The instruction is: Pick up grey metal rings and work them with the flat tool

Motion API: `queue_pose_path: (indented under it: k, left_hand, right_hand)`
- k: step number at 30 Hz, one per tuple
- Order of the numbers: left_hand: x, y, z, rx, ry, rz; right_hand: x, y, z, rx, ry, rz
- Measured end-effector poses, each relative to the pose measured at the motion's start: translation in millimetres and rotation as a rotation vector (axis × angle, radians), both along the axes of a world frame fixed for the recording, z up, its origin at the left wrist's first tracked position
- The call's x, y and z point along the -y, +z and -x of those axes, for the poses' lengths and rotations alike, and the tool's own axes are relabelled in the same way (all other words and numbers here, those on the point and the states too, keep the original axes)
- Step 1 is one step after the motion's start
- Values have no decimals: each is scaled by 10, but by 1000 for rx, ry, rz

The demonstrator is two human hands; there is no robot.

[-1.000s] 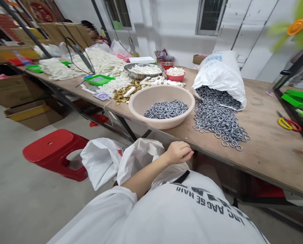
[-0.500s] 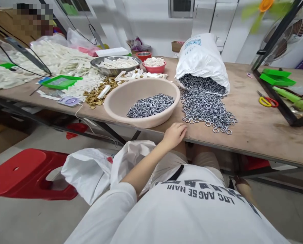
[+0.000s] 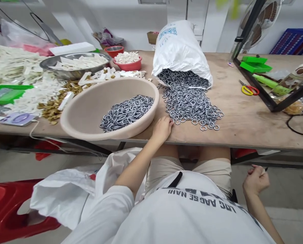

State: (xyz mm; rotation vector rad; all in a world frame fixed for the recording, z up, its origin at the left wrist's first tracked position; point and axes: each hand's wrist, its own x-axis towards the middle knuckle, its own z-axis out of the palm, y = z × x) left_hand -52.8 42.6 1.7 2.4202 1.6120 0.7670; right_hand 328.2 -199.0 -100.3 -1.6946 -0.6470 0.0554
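Left grip [image 3: 163, 129] farther onto tabletop [image 3: 243, 127], curled just beside rings [image 3: 189, 104]; right grip [image 3: 256, 181] also curled, closure of both unclear.

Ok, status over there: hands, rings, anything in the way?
Left hand on table, beside ring pile. Right hand off table, curled, grip unclear. More rings in basin. Nothing between left hand and pile.

Grey rings [image 3: 192, 105], apparently metal, loosely heaped
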Motion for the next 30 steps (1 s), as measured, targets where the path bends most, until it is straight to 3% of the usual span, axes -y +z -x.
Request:
queue_pose_path:
  k: [2,3,5,7,10,13,16,23,25,30]
  left_hand:
    - [88,26,-24,151,-35,-12]
    - [149,46,-60,247,-78,2]
    - [288,90,-181,420,-171,63]
    - [410,128,-345,493,-270,125]
    - [495,157,-571,538,-370,169]
    - [461,163,-681,615,-382,203]
    - [378,172,-690,708,-370,263]
    - [259,149,-653,804,-497,446]
    - [250,117,-630,819,-464,456]
    - [241,65,-580,767,-440,392]
  right_hand:
    - [-89,198,80,14,-48,-65]
    - [-174,333,162,37,-6,-97]
    - [-428,641,403,92,221,-73]
    - [-772,937,708,86,547,12]
    - [-1312,1214,1147,-2,880,22]
    - [-1676,1280,1426,-165,1068,25]
    - [-1832,1264,1530,-217,1074,31]
    - [-2012,1235,1480,-296,1099,86]
    - [-2011,1239,1426,-185,1058,76]
    - [-1857,1269,1327,334,1072,171]
